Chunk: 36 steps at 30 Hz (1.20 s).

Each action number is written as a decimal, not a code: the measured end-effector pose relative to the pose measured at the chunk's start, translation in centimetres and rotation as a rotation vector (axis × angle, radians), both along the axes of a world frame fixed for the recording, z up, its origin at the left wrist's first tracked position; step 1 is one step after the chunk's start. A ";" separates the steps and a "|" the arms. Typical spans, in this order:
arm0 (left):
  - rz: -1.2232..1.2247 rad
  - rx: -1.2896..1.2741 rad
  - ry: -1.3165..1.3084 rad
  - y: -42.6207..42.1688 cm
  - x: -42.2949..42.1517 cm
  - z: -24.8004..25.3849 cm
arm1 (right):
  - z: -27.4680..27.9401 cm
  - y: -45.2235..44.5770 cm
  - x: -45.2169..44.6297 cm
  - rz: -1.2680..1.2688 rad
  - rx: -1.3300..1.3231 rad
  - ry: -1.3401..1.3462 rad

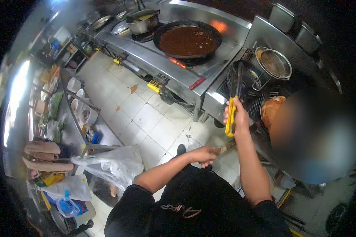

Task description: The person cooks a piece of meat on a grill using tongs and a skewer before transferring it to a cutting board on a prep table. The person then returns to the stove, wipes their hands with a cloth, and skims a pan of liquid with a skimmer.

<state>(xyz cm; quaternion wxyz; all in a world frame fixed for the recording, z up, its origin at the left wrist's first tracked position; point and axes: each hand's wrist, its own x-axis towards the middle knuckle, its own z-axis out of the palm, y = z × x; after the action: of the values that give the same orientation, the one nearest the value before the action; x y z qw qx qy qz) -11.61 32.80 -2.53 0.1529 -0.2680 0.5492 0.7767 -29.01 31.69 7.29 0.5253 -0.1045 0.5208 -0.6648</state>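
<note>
Yellow-handled metal tongs (234, 98) are upright in my right hand (238, 115), its fingers wrapped round the handles. The tongs' metal arms reach up beside a dark pan on the stove. My left hand (203, 155) is low in front of my body, closed round the handle of a brownish tool (225, 148) whose kind I cannot make out. A wire strainer (273, 63) rests beyond the tongs on the right. Reddish-brown food (272, 110) lies to the right of my right hand, partly hidden by a blurred area.
A large wok of dark red-brown sauce (190, 41) sits on the stove, with a pot (143, 24) beside it. A red-handled object (197, 82) lies at the stove's front edge. A plastic bag (114, 164) hangs at the left, near a steel counter (69, 122).
</note>
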 end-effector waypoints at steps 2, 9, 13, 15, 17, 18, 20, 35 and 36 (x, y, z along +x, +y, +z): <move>0.031 0.038 0.003 0.1 0.1 -1.1 | 0.0 0.7 1.0 0.015 0.044 0.120; -0.125 0.084 -0.029 -2.0 -0.6 -3.2 | -2.2 -2.3 4.8 0.111 0.159 0.370; -0.192 0.095 -0.099 -3.1 -0.9 -5.1 | -6.0 -7.1 7.4 0.047 0.318 0.539; -0.234 0.103 -0.059 -4.6 -0.3 -4.1 | -7.1 -10.4 8.6 0.098 0.520 0.903; -0.270 0.138 -0.039 -5.6 0.0 -4.4 | -13.2 -13.4 9.2 -0.077 0.523 1.111; -0.303 0.163 -0.035 -5.6 0.1 -4.4 | -16.3 -14.9 9.2 -0.169 0.534 1.213; -0.283 0.158 -0.019 -5.9 0.4 -4.9 | -14.2 -16.4 8.6 -0.050 0.588 0.986; 0.528 -1.754 -0.388 -41.7 17.9 -15.5 | -15.8 -19.9 7.1 0.092 0.469 1.407; 0.438 -1.540 -0.401 -43.9 17.2 -18.1 | -24.0 -18.7 3.2 0.008 0.162 1.555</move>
<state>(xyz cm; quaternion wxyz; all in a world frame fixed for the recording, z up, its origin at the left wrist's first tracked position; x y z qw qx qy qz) 5.61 -11.06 -20.64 -0.1333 -0.5323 0.8255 0.1323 -25.84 13.02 -16.73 0.0181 -0.5035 0.7858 -0.3588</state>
